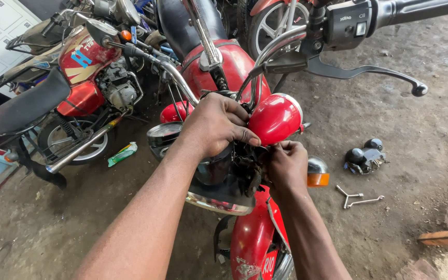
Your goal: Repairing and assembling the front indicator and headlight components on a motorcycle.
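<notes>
Both hands meet at the headlight assembly [224, 173] of a red motorcycle, just below the handlebar [281, 44]. The left hand [214, 126] lies curled over the top of the dark housing, thumb pressed against the red shell [275, 119] to its right. The right hand [287, 166] sits nearer and lower right, fingertips pinched into the wiring between housing and shell; what they pinch is hidden. An orange indicator [318, 173] crowds its right side. A wrench [360, 197] lies on the dirt floor [421, 124], well apart to the right.
</notes>
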